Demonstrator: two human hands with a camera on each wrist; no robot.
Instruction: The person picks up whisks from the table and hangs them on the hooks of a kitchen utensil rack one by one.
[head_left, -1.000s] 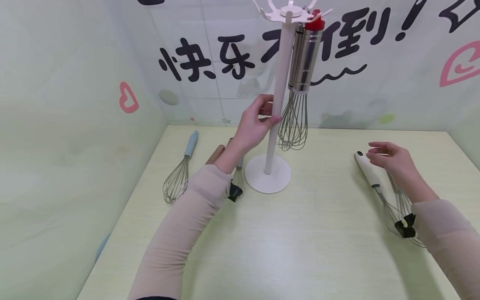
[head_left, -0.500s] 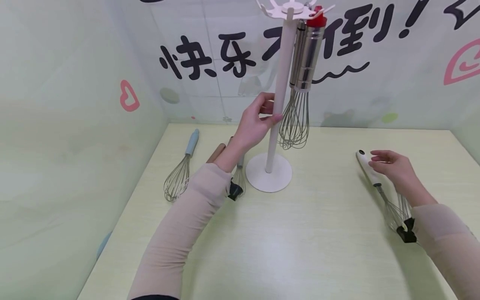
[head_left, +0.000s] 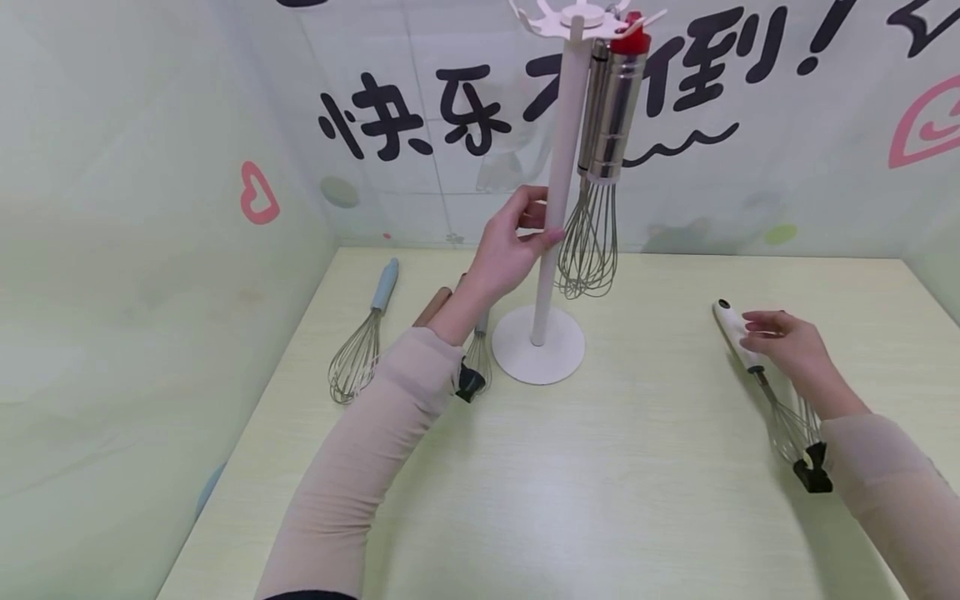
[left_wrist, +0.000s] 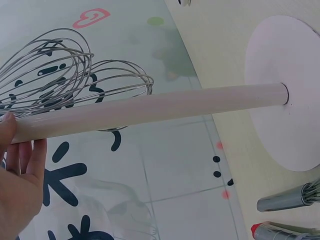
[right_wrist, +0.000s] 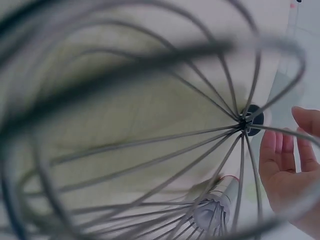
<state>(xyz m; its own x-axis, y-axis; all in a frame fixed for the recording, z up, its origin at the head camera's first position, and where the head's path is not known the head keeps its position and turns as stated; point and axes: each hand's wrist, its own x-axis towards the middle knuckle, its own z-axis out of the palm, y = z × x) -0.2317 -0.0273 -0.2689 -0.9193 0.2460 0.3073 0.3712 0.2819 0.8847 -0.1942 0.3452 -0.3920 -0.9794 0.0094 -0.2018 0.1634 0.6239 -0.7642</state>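
My left hand (head_left: 510,246) grips the white pole of a hanging rack (head_left: 566,158), thumb in front and fingers behind. Two metal-handled whisks (head_left: 618,125) hang from the rack's hooks, their wire loops (left_wrist: 50,75) beside the pole in the left wrist view. My right hand (head_left: 787,346) is low over the table at the right, fingertips overlapping the handle of a white-handled whisk (head_left: 738,337). In the right wrist view the right hand (right_wrist: 290,175) appears beyond large blurred wires (right_wrist: 185,145), with a gap between thumb and fingers. Another whisk lies partly hidden under it.
A blue-handled whisk (head_left: 360,342) lies at the table's left. Beside the round base (head_left: 540,354), more whisks lie partly behind the left forearm, one with a brown handle (head_left: 432,307). A printed backdrop (head_left: 465,108) stands behind the table (head_left: 600,500).
My right hand has lowered slightly toward me, from above the white handle's end to further along the handle. My left hand stays on the pole, and the hanging whisks keep their places.
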